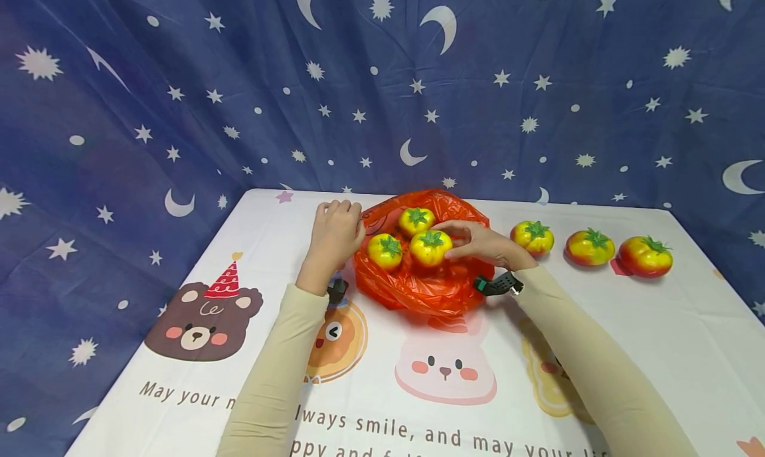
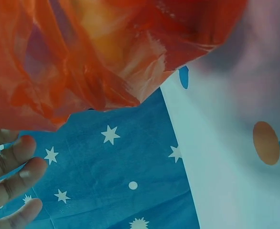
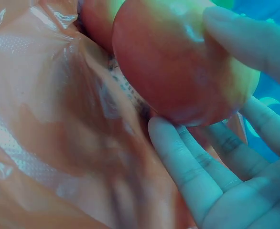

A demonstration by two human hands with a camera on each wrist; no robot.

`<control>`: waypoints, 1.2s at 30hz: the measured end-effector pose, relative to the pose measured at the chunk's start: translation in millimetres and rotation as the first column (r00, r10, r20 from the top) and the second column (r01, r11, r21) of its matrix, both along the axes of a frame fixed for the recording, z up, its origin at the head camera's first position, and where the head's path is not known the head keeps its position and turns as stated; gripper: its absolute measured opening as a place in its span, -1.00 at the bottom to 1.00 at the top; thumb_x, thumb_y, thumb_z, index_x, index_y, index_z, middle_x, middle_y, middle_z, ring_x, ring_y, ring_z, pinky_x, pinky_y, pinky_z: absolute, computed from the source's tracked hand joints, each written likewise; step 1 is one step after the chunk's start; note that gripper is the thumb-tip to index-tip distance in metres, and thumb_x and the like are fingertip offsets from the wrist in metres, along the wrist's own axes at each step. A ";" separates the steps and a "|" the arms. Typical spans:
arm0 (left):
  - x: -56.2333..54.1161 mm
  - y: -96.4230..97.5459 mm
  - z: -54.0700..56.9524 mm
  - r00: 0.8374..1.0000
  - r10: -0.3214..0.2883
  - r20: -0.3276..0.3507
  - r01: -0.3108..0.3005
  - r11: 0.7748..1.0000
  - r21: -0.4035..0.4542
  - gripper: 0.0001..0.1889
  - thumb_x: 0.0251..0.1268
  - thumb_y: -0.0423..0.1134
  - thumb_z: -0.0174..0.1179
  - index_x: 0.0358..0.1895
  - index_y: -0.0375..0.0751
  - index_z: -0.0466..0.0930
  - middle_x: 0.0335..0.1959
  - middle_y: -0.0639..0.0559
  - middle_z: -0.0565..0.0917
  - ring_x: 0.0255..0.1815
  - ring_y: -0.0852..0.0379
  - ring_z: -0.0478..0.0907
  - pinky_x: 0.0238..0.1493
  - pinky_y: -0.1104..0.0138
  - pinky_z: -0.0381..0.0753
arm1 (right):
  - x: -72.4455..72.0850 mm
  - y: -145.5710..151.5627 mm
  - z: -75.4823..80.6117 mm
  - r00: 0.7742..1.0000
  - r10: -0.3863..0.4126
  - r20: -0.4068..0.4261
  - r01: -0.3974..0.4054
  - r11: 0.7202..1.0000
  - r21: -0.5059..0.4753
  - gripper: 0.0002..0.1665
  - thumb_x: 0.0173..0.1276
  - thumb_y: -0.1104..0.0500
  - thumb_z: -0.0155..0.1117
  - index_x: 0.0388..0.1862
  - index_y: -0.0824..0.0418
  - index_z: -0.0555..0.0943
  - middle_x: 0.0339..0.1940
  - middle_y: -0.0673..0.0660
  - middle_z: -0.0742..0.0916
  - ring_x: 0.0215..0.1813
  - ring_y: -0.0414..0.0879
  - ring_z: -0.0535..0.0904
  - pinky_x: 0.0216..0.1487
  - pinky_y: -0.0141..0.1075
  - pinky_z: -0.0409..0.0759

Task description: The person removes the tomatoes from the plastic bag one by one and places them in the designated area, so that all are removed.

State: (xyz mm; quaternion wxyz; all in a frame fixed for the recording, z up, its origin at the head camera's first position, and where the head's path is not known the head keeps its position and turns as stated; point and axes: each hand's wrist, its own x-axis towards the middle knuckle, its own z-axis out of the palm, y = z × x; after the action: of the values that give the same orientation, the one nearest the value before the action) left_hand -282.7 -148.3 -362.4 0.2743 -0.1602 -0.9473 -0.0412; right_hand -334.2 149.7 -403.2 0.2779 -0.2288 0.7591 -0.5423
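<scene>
A red plastic bag [image 1: 412, 294] lies on the table with its mouth spread. My left hand [image 1: 336, 234] holds its left rim; in the left wrist view the fingers [image 2: 23, 174] curl beside the bag's orange-red film [image 2: 106, 81], and the thumb is hidden. Between thumb and fingers, my right hand [image 1: 487, 244] grips a yellow-red tomato [image 1: 430, 250] with green leaves, within the bag's mouth. The right wrist view shows that tomato [image 3: 183, 67] pinched over the bag [image 3: 59, 124]. Two more tomatoes, one at the back [image 1: 416, 221] and one at the left [image 1: 385, 252], sit inside the bag.
Right of the bag, three more tomatoes stand in a row: a near one [image 1: 532, 238], a middle one [image 1: 590, 247] and a far-right one [image 1: 645, 256]. A white cloth with printed cartoons covers the table [image 1: 364, 404]. Behind it hangs a blue curtain [image 1: 382, 125] with stars and moons.
</scene>
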 end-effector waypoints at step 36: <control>0.2 1.5 0.9 0.997 0.035 0.069 -0.031 0.998 -0.060 -0.84 0.15 -0.23 0.13 -0.43 -0.24 0.63 -0.45 -0.11 0.65 -0.32 -0.10 0.57 -0.03 0.05 0.44 | 6.5 48.3 59.8 0.976 -0.170 -0.132 0.183 0.979 0.087 -0.30 0.23 0.13 0.28 0.35 0.11 0.29 0.28 0.18 0.48 0.19 -0.07 0.50 0.21 -0.02 0.47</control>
State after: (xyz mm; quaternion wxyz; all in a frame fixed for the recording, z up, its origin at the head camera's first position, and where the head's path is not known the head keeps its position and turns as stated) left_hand -282.5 -146.8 -361.4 0.2369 -0.1509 -0.9596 -0.0143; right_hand -327.7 198.0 -343.4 0.1917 -0.1797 0.8181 -0.5115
